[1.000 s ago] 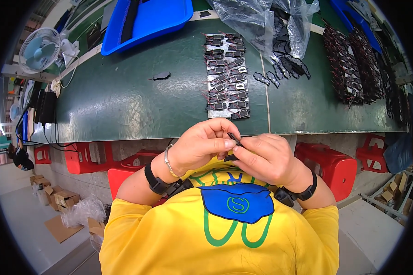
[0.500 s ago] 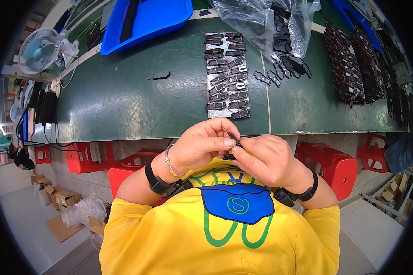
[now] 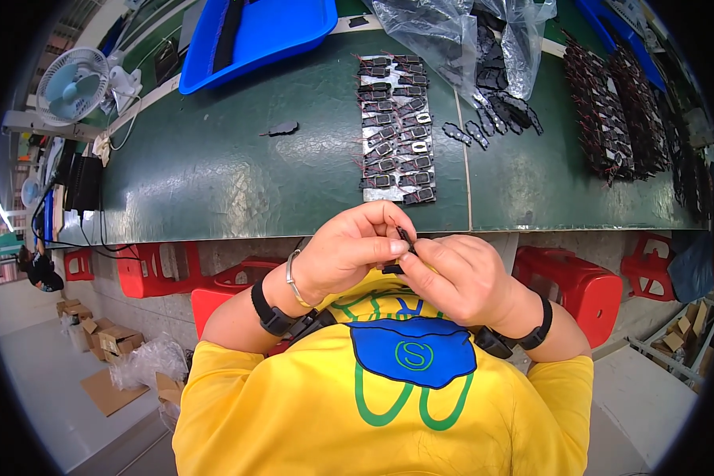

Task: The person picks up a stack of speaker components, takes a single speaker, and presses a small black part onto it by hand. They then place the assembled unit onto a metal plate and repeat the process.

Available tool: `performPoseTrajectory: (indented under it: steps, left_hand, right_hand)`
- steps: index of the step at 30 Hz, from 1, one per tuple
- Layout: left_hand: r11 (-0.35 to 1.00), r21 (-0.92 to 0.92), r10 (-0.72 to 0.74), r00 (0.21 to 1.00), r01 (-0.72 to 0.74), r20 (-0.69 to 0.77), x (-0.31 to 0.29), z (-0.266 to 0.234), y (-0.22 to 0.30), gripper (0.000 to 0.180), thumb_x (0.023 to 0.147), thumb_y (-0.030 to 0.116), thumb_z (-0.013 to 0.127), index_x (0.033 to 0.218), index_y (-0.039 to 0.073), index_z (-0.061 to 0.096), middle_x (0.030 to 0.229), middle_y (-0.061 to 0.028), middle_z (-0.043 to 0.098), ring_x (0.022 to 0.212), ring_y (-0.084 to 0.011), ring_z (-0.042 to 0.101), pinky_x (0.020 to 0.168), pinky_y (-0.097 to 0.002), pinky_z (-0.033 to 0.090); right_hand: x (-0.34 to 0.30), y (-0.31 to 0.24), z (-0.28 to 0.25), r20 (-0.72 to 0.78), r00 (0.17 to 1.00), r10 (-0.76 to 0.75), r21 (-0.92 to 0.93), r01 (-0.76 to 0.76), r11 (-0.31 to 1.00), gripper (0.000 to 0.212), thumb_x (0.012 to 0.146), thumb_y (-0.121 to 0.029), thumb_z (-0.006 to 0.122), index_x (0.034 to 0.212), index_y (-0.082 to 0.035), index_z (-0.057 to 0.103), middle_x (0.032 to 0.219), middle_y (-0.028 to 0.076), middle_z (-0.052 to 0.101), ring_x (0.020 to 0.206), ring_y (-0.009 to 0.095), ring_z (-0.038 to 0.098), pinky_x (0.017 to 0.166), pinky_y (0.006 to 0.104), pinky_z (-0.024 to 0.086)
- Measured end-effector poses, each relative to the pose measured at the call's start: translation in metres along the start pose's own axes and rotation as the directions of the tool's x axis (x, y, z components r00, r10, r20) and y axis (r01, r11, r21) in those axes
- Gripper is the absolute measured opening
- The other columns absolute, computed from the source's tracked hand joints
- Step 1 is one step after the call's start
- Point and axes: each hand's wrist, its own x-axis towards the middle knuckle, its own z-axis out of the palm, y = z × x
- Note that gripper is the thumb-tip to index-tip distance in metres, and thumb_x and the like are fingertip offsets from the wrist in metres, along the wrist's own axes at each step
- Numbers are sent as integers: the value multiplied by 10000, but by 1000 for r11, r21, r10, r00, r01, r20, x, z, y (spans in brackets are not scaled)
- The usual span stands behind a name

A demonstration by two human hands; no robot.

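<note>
Evidently both hands meet over one small black wired part; it lies between them, just short of the near edge of the green worktable; the left hand pinches it between thumb and forefinger, a thin reddish wire rising beside the fingertips; the right hand closes on it from the other side, thumb and forefinger drawn narrow against it; a dark piece shows just below the fingertips, and whether it belongs to the same part I cannot tell.

Straight beyond the hands, a pale board carries two columns of black wired modules, its near end close to the left fingers; ahead and to the left of the hands lies a single black piece, well apart from them; ahead and to the right, black curved strips spread from a clear plastic bag; farther to the right of the hands stand dense rows of black red-wired parts; far ahead to the left sits a blue tray.
</note>
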Motion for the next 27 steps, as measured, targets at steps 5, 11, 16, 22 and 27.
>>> performPoseTrajectory:
  steps: [5, 11, 16, 22, 27]
  left_hand:
    - [1000, -7, -5, 1000, 5, 7, 0, -1, 0, 168, 844, 8, 571, 1010, 9, 547, 821, -19, 584, 751, -76, 550, 679, -202, 442]
    - [1000, 21, -12, 1000, 12, -24, 1, 1, 1, 165, 847, 23, 575, 1009, 9, 547, 789, -10, 577, 690, -66, 520, 635, -196, 414]
    - [997, 79, -5, 1000, 6, -15, -1, 2, 6, 191, 852, 49, 575, 1032, -5, 543, 750, -10, 568, 648, -70, 497, 607, -200, 394]
    - [992, 128, 16, 1000, -19, 27, -2, 0, 8, 240, 856, 70, 572, 1071, -28, 531, 735, -20, 562, 640, -77, 488, 606, -214, 394]
    - [973, 215, 79, 997, -81, 20, -3, -1, 8, 286, 860, 75, 565, 1116, -49, 534, 755, -37, 581, 663, -87, 517, 642, -227, 421]
  right_hand:
    - [-1, 1, 2, -9, 1000, 20, 15, -20, 1000, 278, 642, -56, 733, 883, 25, 622, 813, 148, 598, 622, 241, 607, 524, 310, 504]
    - [-1, 2, 2, -16, 997, 73, 101, -71, 992, 318, 605, -58, 764, 881, 11, 622, 806, 137, 600, 629, 250, 611, 523, 312, 501]
    - [-1, 7, 0, -23, 994, 109, 200, -102, 974, 332, 607, -66, 769, 899, 3, 627, 810, 134, 606, 631, 252, 614, 522, 314, 500]
    - [-3, 8, 0, -25, 990, 137, 273, -125, 954, 343, 613, -79, 774, 920, -10, 640, 825, 129, 618, 629, 244, 614, 522, 306, 496]
    - [-6, 9, 1, -36, 986, 162, 332, -141, 933, 342, 622, -91, 777, 930, -16, 648, 833, 127, 624, 633, 243, 616, 523, 296, 492]
